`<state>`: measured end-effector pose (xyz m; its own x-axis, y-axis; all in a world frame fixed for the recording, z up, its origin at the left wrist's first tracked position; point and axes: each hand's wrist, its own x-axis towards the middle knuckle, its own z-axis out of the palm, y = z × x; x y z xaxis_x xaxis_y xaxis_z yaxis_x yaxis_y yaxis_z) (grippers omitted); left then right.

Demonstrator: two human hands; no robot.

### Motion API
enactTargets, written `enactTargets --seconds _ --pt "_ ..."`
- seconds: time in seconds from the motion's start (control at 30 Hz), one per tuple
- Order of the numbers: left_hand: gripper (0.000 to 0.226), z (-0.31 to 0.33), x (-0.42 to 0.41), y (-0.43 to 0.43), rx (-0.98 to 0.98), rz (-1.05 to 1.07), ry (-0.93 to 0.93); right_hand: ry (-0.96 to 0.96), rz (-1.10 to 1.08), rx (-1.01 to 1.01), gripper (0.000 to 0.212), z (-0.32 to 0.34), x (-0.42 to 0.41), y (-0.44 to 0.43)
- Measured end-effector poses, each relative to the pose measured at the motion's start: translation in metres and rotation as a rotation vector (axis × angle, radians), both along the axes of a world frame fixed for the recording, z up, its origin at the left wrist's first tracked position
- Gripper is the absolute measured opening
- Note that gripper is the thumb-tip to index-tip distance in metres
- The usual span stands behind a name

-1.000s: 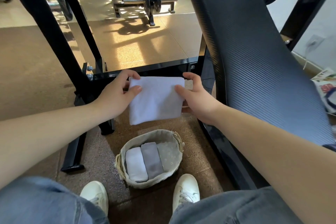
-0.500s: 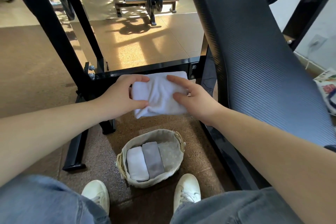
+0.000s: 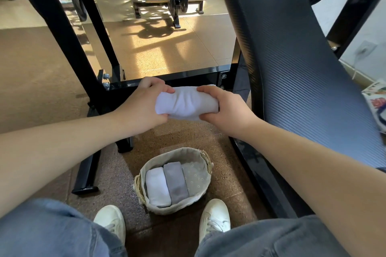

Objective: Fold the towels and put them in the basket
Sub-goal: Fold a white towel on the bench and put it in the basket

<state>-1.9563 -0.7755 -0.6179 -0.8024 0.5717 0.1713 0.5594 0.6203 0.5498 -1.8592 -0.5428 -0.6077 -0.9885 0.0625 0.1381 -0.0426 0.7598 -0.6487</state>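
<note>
The white towel (image 3: 186, 101), flat a second ago, is now rolled and clamped between left hand (image 3: 144, 104) and right hand (image 3: 225, 108) (ready for the basket (image 3: 205, 165)).

Towel in my hands: white towel (image 3: 186, 102), plain.
Basket: basket (image 3: 200, 201) pale beige, lining grey with small white flowers.
Inside it: one white folded towel (image 3: 157, 186), one grey folded towel (image 3: 176, 184).
My shoes: white shoes (image 3: 215, 216).
My jeans: faded blue jeans (image 3: 52, 229).
Frame: glossy black frame (image 3: 173, 78).
Floor: speckled tan floor (image 3: 163, 48).
</note>
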Motion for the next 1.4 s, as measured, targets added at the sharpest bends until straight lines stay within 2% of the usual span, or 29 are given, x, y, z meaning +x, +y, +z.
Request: enactTargets --seconds 0.23,0.37,0.43,0.53,0.63,0.7,0.83,0.97,1.0,1.1,1.17,1.27,1.3,1.4 --pt "0.057 0.001 0.0 -0.004 -0.083 -0.052 0.21 0.161 0.078 0.29 0.05 -0.007 0.0 -0.007" --pt "0.053 0.003 0.004 -0.007 -0.102 -0.019 0.315 0.295 -0.015 0.439 0.042 -0.009 0.0 -0.011" --pt "0.053 0.004 0.004 -0.008 -0.117 0.029 0.415 0.367 -0.065 0.459 0.037 -0.01 0.001 -0.01" --pt "0.058 0.007 0.007 -0.002 -0.13 0.129 0.499 0.361 -0.036 0.417 0.033 -0.009 0.003 -0.01" --pt "0.051 0.009 0.012 0.01 -0.049 0.137 0.366 0.319 -0.067 0.341 0.032 -0.006 0.004 -0.013" --pt "0.046 0.009 0.016 0.017 0.028 0.123 0.174 0.31 -0.129 0.307 0.032 -0.003 0.005 -0.016" --pt "0.059 0.007 0.027 0.034 0.145 0.103 -0.239 0.336 -0.17 0.281 0.032 -0.007 0.008 -0.03" --pt "0.065 0.011 0.035 0.043 0.647 0.148 -0.742 0.307 -0.079 0.19 0.038 -0.015 0.011 -0.039" --pt "0.065 0.011 0.035 0.042 0.701 0.151 -0.796 0.285 -0.031 0.172 0.043 -0.016 0.011 -0.04" --pt "0.058 0.009 0.034 0.04 0.679 0.157 -0.758 0.214 0.08 0.093 0.057 -0.019 0.013 -0.039" --pt "0.057 0.008 0.033 0.037 0.686 0.162 -0.741 0.21 0.092 -0.002 0.047 -0.02 0.014 -0.039" --pt "0.068 0.008 0.031 0.032 0.634 0.107 -0.685 0.231 0.033 -0.189 0.022 -0.016 0.011 -0.034" --pt "0.07 0.009 0.03 0.031 0.622 0.083 -0.673 0.215 0.011 -0.244 0.022 -0.015 0.009 -0.032" --pt "0.074 0.011 0.032 0.031 0.61 0.006 -0.667 0.089 0.032 -0.435 0.042 -0.008 0.007 -0.029"
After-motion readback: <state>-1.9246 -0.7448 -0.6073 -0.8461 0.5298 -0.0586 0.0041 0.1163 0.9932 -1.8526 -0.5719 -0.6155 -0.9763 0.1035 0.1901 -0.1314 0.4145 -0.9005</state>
